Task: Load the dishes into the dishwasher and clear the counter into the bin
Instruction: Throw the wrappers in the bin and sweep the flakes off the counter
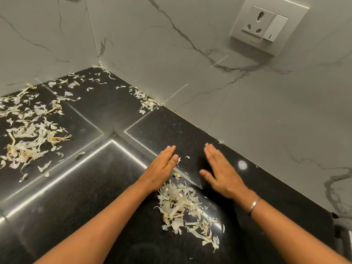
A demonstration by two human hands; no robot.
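Both my hands lie flat on the black stone counter [106, 111], fingers straight. My left hand [162, 168] and my right hand [221, 170] are set a little apart, holding nothing. A heap of pale garlic peels [182, 206] sits just behind and between them, close to my wrists. A larger scatter of peels [28, 136] covers the counter at the far left. Smaller bits lie in the corner [83, 80] and along the back wall [146, 101]. No dishes, dishwasher or bin are in view.
White marble-look walls [247, 111] meet in a corner behind the counter. A wall socket with a switch [264, 23] is mounted at the upper right. The counter's right end [335, 218] stops near the frame's edge.
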